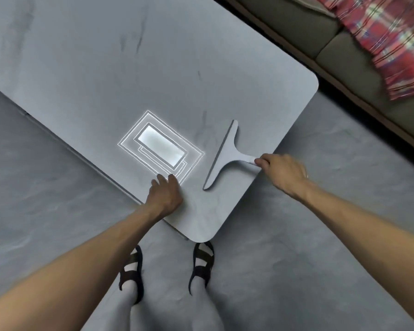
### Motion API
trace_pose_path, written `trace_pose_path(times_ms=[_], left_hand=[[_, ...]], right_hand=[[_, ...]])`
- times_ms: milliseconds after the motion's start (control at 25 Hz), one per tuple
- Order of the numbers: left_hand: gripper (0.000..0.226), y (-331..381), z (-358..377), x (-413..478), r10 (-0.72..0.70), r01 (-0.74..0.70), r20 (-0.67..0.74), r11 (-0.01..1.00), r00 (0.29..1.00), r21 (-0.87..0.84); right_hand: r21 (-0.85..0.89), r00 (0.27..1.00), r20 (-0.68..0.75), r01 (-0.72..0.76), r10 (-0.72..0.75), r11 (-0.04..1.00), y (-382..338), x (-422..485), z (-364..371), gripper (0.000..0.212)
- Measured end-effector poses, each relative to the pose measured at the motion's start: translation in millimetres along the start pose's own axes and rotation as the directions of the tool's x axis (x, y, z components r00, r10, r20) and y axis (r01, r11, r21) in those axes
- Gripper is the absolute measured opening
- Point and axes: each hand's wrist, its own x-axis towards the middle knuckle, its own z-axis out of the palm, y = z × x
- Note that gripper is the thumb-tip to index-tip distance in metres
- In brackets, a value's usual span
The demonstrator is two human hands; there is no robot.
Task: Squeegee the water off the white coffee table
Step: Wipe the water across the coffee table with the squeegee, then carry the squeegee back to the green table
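Plainly the squeegee point(221, 155) is a light, stiff thing, a flat T of pale plastic with a long straight blade and a short stem for a handle; it lies flat on the table point(86, 68) near the corner nearest the person, blade running diagonally and stem pointing toward the table's right edge. That stem is the place to take it, and the right hand point(281, 169) has its fingertips pinched closed on the very end of it, a thin hold that would likely want shifting to a fuller wrap before any pressing stroke. Left of the blade, the left hand point(165, 193) rests flat and open on the tabletop, holding nothing. A bright ceiling-light reflection point(161, 146) suggests a smooth surface; water itself is hard to make out.
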Motion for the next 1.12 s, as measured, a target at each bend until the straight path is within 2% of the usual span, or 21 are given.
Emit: trace_pose_path(times_ms=[200,320,400,440,520,600,640,720,880,960,1120], left_hand=[[0.042,33,11,-5,0.024,-0.025,0.105,1.0,0.994,0.006],[0.05,40,-1,-9,0.036,-0.032,0.127,0.999,0.991,-0.035],[0.05,49,-17,-19,0.073,-0.061,0.13,0.994,0.989,-0.096],[0.05,51,-27,-28,0.07,-0.056,0.116,0.991,0.991,-0.124],[0.049,50,-50,-47,0.06,-0.044,0.082,0.982,0.995,-0.183],[0.044,42,-72,-70,0.052,-0.04,0.035,0.962,0.998,-0.271],[0.041,37,-81,-84,0.044,-0.037,0.013,0.945,0.999,-0.326],[0.035,20,-98,-115,0.018,-0.023,-0.014,0.879,1.0,-0.477],[0.021,-39,-124,-200,-0.007,0.018,0.017,0.637,1.0,-0.771],[0.019,-72,-128,-249,0.003,0.012,0.016,0.563,1.0,-0.826],[0.01,-134,-115,-352,-0.035,-0.037,-0.062,0.494,0.997,-0.869]], right_hand=[[-0.11,0.986,-0.022,-0.166,0.165,0.98,99,-51,-6,0.04],[-0.151,0.977,-0.015,-0.211,0.211,0.966,116,-71,-15,0.039],[-0.104,0.972,-0.016,-0.234,0.234,0.967,104,-76,-27,0.041],[-0.035,0.97,0.021,-0.242,0.243,0.97,87,-77,-34,0.04],[0.267,0.96,0.174,-0.26,0.219,0.928,42,-76,-47,0.033],[0.594,0.933,0.339,-0.312,0.121,0.741,-7,-81,-59,0.028],[0.681,0.915,0.401,-0.333,0.049,0.652,-31,-85,-65,0.027],[0.755,0.882,0.461,-0.332,-0.099,0.565,-80,-95,-75,0.025],[0.821,0.823,0.487,-0.317,-0.293,0.475,-195,-134,-96,0.018],[0.836,0.816,0.469,-0.289,-0.336,0.467,-248,-165,-103,0.014],[0.838,0.806,0.417,-0.163,-0.42,0.521,-333,-257,-100,0.013]])
